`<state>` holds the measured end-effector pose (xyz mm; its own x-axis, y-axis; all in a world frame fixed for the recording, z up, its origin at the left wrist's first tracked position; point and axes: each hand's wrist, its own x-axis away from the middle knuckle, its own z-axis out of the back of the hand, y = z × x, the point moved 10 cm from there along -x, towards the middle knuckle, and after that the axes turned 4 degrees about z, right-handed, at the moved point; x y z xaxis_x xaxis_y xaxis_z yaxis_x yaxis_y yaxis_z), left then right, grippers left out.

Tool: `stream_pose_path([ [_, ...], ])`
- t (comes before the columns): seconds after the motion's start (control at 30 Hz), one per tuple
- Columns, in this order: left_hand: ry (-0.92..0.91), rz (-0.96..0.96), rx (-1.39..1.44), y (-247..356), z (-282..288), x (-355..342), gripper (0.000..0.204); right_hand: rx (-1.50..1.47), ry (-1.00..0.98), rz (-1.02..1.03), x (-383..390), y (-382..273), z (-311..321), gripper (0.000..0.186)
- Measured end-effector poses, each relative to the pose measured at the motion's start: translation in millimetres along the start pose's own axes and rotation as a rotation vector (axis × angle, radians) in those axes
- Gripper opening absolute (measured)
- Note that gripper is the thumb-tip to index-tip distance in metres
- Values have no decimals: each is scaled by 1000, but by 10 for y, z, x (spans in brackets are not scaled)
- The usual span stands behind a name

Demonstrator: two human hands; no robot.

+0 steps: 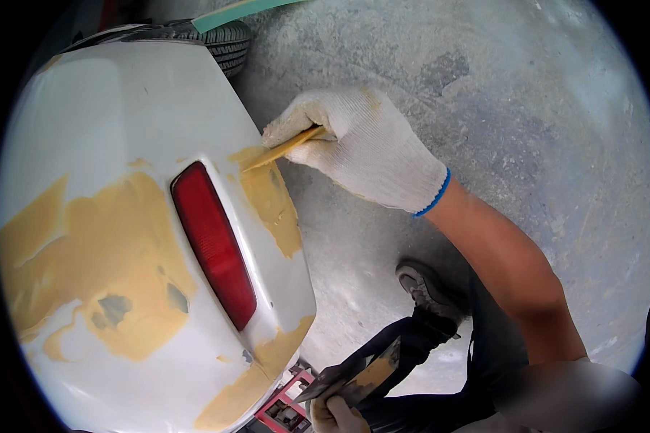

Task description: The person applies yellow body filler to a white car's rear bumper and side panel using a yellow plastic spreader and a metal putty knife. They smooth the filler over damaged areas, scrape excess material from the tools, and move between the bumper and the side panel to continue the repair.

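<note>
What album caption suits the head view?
Gloved right hand holds yellow spreader at tan filler on white car panel; left hand holds smeared plate.

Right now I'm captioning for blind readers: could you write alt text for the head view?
A gloved right hand holds a yellow spreader against tan paste on a white car, beside a red light. Below, the gloved left hand holds a paste-smeared plate.
</note>
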<state>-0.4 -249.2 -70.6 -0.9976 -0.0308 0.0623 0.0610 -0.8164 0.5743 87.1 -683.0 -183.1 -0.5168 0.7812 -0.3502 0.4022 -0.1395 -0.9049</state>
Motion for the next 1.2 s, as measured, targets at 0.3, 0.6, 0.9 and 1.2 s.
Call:
stream_pose_path([
  [0.3,-30,-8,3,-47,-71,-18,22,46,-100,41,184,-155,-92,18],
  [0.6,-87,-64,-58,94,-209,-42,23,-86,114,37,1171,-407,-215,30],
  [0.9,-168,90,110,114,-459,-38,24,-594,222,-504,846,792,-168,18],
  [1.2,-147,32,86,153,-440,-112,20,-884,132,-297,303,1005,-507,12],
])
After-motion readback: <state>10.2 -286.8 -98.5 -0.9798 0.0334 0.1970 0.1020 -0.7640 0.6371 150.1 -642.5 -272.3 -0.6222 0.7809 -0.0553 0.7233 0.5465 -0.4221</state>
